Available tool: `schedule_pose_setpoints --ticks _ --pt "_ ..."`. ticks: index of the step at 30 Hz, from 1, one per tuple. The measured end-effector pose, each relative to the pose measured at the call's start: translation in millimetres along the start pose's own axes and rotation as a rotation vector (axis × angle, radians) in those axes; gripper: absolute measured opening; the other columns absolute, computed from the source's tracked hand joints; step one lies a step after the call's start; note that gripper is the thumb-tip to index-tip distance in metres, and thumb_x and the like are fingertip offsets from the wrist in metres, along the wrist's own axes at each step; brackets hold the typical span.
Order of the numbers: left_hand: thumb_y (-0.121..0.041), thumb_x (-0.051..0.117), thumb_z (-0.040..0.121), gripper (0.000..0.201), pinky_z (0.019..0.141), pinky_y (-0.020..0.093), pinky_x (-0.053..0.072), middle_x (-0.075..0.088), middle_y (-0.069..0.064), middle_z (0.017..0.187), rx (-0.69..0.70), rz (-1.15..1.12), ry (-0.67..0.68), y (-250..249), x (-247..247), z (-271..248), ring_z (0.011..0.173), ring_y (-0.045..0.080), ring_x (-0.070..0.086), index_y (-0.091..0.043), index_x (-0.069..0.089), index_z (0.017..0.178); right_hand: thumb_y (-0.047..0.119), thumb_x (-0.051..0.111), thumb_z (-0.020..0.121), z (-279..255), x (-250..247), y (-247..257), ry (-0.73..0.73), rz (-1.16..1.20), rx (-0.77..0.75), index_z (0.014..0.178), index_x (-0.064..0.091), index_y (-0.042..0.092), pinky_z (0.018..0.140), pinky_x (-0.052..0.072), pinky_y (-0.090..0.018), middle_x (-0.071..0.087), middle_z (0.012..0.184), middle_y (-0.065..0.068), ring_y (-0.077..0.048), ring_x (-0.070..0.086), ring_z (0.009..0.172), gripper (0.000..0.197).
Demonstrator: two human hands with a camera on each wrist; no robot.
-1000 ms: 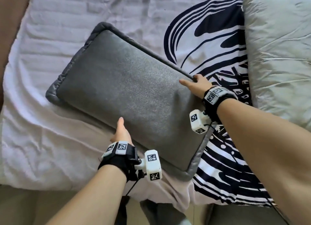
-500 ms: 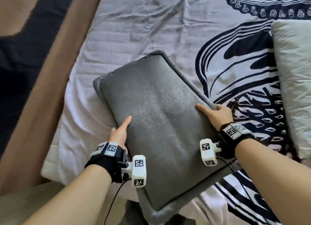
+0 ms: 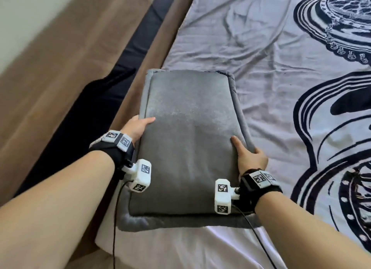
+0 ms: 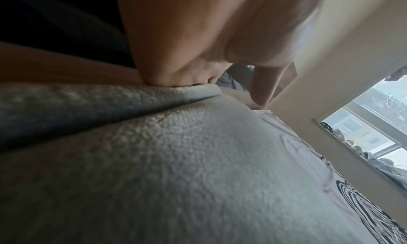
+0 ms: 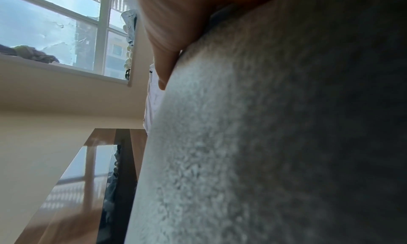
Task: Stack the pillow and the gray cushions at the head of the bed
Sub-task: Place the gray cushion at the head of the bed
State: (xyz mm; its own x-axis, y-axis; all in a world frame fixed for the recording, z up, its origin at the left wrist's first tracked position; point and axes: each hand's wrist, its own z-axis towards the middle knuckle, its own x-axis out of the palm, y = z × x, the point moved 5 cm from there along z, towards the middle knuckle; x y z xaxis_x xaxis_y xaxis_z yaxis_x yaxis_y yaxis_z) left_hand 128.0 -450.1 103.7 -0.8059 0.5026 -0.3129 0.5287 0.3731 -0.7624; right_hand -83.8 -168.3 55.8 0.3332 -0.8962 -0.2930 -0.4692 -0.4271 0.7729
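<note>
The cushion (image 3: 190, 140) lies lengthwise on the bed (image 3: 271, 71), along its left edge. At the cushion's left side, the left hand (image 3: 136, 127); at its right side, the right hand (image 3: 249, 158), thumbs on top. Left of the cushion runs the headboard (image 3: 66, 71); right of it, open sheet (image 3: 281, 108).

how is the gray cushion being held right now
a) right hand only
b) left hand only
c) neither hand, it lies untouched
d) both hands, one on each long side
d: the left hand grips one long edge of the gray cushion and the right hand grips the opposite edge, thumbs lying on its top face.
</note>
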Motion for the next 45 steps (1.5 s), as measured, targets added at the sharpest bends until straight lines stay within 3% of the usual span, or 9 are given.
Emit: schedule_pose_setpoints --ticks 3,6,10,14,18,25,32,37,45 --pt "-0.024 0.068 0.091 0.055 0.099 0.011 0.043 0.049 -0.006 0.142 0.01 0.096 0.012 -10.8 -24.0 18.7 0.122 0.015 0.058 -0.01 0.047 0.14 0.055 0.085 0.061 -11.8 47.3 -2.5 -0.004 0.016 0.027 0.098 0.067 0.017 0.085 0.054 -0.03 0.071 0.095 -0.003 -0.022 0.065 0.086 0.056" --pt "0.001 0.055 0.093 0.048 0.103 0.017 0.044 0.055 0.009 0.145 -0.011 0.176 -0.031 15.5 -49.2 54.7 0.123 0.021 0.056 -0.005 0.054 0.14 0.047 0.085 0.068 -23.2 87.2 -20.2 -0.009 0.006 0.059 0.11 0.066 0.011 0.083 0.049 -0.026 0.068 0.101 -0.006 -0.022 0.061 0.087 0.058" --pt "0.008 0.046 0.095 0.044 0.051 -0.004 0.039 0.056 0.005 0.122 -0.064 0.238 -0.086 54.1 -69.1 82.2 0.096 0.003 0.057 0.002 0.054 0.138 0.042 0.079 0.077 -31.1 131.2 -60.3 0.073 -0.084 0.17 0.123 0.054 0.006 0.088 0.047 -0.029 0.065 0.115 -0.011 -0.028 0.062 0.1 0.063" --pt "-0.001 0.041 0.102 0.041 0.061 0.005 0.039 0.064 0.018 0.125 -0.168 0.297 -0.127 78.0 -68.5 92.7 0.133 0.029 0.052 0.003 0.051 0.141 0.053 0.07 0.079 -19.6 140.6 -69.2 0.035 -0.113 0.334 0.133 0.053 0.005 0.101 0.046 -0.037 0.062 0.13 -0.014 -0.034 0.06 0.117 0.074" --pt "0.0 0.04 0.1 0.041 0.105 0.034 0.04 0.052 0.019 0.146 -0.137 0.191 -0.153 67.4 -62.8 82.0 0.137 0.035 0.047 -0.001 0.058 0.137 0.052 0.063 0.08 -13.1 134.3 -50.3 0.049 -0.163 0.37 0.135 0.053 0.005 0.1 0.046 -0.037 0.062 0.13 -0.014 -0.035 0.061 0.115 0.072" --pt "-0.021 0.051 0.097 0.015 0.083 0.034 0.045 0.057 0.0 0.086 -0.266 -0.178 -0.084 53.3 -25.0 40.6 0.084 0.018 0.058 -0.016 0.059 0.085 0.047 0.061 0.087 -17.3 103.4 -20.1 0.101 -0.138 0.301 0.122 0.061 0.004 0.102 0.049 -0.046 0.061 0.119 -0.016 -0.036 0.061 0.109 0.055" --pt "-0.027 0.051 0.099 0.019 0.093 0.038 0.048 0.062 0.005 0.111 -0.237 -0.226 0.16 46.1 66.4 -16.2 0.105 0.021 0.062 -0.022 0.05 0.118 0.079 0.05 0.055 22.8 17.1 -35.1 -0.002 0.021 0.315 0.134 0.053 0.012 0.106 0.043 -0.05 0.057 0.137 -0.011 -0.033 0.055 0.123 0.104" --pt "-0.033 0.051 0.098 0.025 0.074 0.033 0.05 0.064 0.001 0.095 -0.235 -0.205 0.215 47.4 125.6 -58.8 0.08 0.017 0.066 -0.021 0.049 0.12 0.054 0.041 0.097 9.7 -76.7 -27.6 -0.063 0.223 0.36 0.141 0.044 0.009 0.093 0.05 -0.048 0.06 0.132 -0.014 -0.03 0.06 0.114 0.063" --pt "-0.032 0.047 0.101 0.026 0.071 0.031 0.049 0.067 0.001 0.094 -0.219 -0.19 0.29 21.3 237.8 -170.2 0.081 0.017 0.067 -0.018 0.052 0.122 0.052 0.027 0.102 8.3 -275.8 -30.3 -0.145 0.401 0.383 0.132 0.048 0.009 0.08 0.051 -0.04 0.062 0.124 -0.013 -0.028 0.061 0.108 0.057"
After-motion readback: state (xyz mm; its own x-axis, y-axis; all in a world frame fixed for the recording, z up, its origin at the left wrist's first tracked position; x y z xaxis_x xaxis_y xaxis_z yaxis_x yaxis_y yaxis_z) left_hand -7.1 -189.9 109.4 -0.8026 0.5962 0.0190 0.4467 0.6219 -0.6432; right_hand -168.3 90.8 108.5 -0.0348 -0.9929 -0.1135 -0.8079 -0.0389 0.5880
